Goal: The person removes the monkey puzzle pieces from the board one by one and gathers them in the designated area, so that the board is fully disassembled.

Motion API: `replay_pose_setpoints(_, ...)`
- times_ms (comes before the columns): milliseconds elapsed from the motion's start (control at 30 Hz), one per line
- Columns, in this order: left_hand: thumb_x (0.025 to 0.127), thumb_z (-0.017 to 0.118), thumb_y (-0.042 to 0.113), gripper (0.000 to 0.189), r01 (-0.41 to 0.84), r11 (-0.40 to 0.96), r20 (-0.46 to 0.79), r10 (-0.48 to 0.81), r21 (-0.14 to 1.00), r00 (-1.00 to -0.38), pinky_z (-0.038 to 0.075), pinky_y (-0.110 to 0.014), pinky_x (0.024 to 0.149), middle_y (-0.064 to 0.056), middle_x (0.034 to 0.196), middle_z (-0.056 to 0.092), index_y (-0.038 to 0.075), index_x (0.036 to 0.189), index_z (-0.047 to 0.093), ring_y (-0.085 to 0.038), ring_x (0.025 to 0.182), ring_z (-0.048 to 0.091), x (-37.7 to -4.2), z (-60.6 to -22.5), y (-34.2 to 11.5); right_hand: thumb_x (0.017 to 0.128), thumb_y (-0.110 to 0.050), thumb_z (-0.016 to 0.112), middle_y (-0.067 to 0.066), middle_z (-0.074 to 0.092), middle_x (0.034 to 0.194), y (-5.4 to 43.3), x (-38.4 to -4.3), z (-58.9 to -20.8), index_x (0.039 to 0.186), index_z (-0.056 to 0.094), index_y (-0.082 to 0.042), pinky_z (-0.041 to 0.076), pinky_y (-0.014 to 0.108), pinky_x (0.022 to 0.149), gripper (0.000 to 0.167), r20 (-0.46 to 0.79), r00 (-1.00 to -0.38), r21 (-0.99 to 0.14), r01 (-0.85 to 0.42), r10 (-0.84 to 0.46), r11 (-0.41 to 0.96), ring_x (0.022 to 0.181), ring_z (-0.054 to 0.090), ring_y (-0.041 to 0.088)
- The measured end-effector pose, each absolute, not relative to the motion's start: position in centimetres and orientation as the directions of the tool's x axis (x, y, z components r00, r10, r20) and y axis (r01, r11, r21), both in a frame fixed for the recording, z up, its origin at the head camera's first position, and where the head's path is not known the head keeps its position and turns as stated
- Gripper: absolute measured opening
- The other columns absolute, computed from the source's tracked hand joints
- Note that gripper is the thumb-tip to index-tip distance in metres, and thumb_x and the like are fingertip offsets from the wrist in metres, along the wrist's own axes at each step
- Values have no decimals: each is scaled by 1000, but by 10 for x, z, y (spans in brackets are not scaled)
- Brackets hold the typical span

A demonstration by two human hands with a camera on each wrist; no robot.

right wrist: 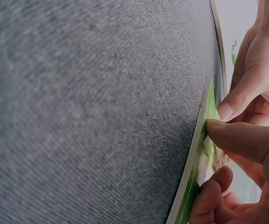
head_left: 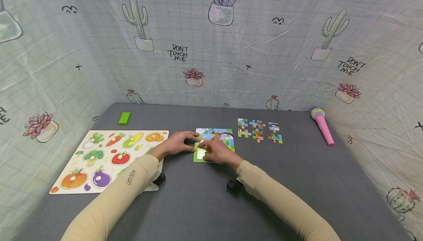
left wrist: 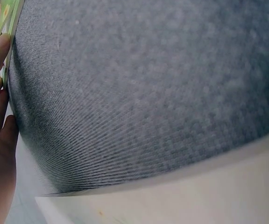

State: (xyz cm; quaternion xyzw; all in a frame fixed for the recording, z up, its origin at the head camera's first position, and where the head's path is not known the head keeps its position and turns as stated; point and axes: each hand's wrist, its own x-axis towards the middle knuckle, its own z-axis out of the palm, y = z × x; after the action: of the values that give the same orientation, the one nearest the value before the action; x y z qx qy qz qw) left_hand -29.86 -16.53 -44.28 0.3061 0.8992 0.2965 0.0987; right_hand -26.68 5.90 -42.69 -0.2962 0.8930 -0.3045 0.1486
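Note:
A square jigsaw board (head_left: 196, 159) with a green border lies flat on the dark table, part of its picture filled in. My left hand (head_left: 178, 143) rests along its left side, fingers extended and thumb tip at the frame. Over the lower left of the picture, my right hand (head_left: 219, 152) bends its fingers and pinches a jigsaw piece (right wrist: 215, 156); the hand hides most of that piece. In the right wrist view the right thumb (right wrist: 237, 137) lies close to the left thumb at the board's edge. Loose jigsaw pieces (head_left: 259, 135) lie right of the board.
A white vegetable peg puzzle (head_left: 109, 175) lies at the left, partly under my left forearm. Behind it is a green block (head_left: 124, 118). A pink toy microphone (head_left: 324, 127) lies at the far right. Printed cloth walls (head_left: 224, 75) enclose the table's back and sides.

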Motion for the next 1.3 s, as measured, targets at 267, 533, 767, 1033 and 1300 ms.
replay_pose_setpoints(267,89,73,22,40,497,638,11,608,588,-794,35,-51,110,-10,145,50,6,125,67,-34,136,41,-300,-446,-166,89,-7,71,15,54,106,61,-265,-428,128,62,-3,45,37,77,39,-87,-783,-647,-426,-616,632,91,48,23)
replay_pose_setpoints(533,88,74,21,41,496,635,12,608,592,-794,35,-51,110,-10,145,50,5,126,66,-34,136,42,-300,-446,-165,89,-6,71,13,54,101,64,-265,-428,113,67,-4,42,33,74,25,-46,-760,-654,-468,-648,595,85,45,20)
replay_pose_setpoints(767,88,74,21,40,506,638,11,615,581,-789,36,-51,110,-11,144,51,6,125,67,-33,135,42,-300,-446,-166,88,-7,73,11,51,97,62,-267,-428,118,70,-7,39,30,69,30,-7,-744,-636,-512,-668,577,82,41,18)
replay_pose_setpoints(1033,88,74,20,40,498,641,5,611,584,-792,36,-50,110,-9,145,50,7,125,67,-32,136,42,-301,-447,-166,89,-3,70,14,47,99,65,-265,-427,123,67,-2,43,27,72,34,13,-716,-717,-493,-698,493,88,46,22)
replay_pose_setpoints(1300,89,73,23,40,505,630,23,613,590,-790,35,-50,110,-11,144,51,6,125,67,-33,136,42,-300,-449,-165,94,0,62,15,51,121,78,-266,-429,129,62,-1,53,34,84,34,-31,-747,-840,-340,-664,423,108,62,32)
